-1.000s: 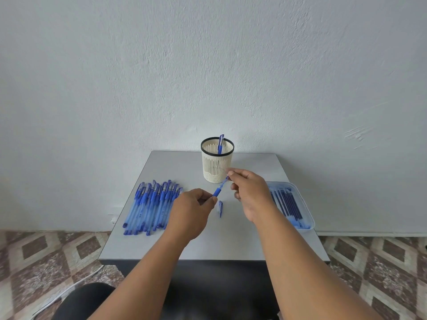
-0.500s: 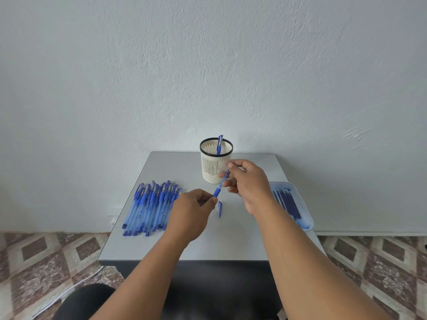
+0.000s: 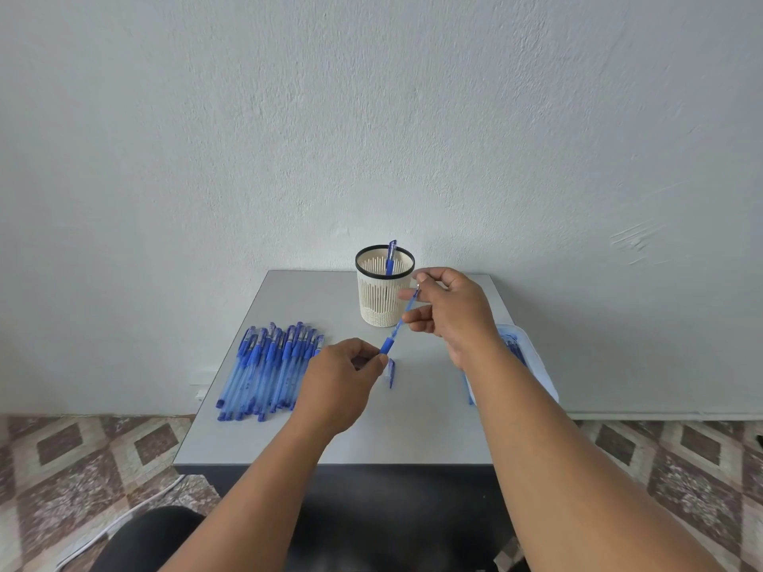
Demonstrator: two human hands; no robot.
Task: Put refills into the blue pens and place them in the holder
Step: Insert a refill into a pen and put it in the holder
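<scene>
right hand (image 3: 452,313) lifted, both pinching blue pen (image 3: 396,329); holder (image 3: 384,297) contains one pen (image 3: 390,258).

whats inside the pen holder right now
One blue pen stands inside the holder, its cap poking above the black rim. The slatted wall hides its lower end and the bottom.

A blue pen (image 3: 397,329) is held slanting above the table, its dark blue grip end low and its clear barrel rising toward the holder (image 3: 384,291). The holder, a cream slotted cup with a black rim, stands upright at the table's far side with one capped pen (image 3: 390,258) in it. A loose cap (image 3: 391,371) lies below the held pen. A row of pens (image 3: 270,367) (all capped) lies side by side at the left. Refills (image 3: 515,352) lie in a tray at the right, partly hidden.
</scene>
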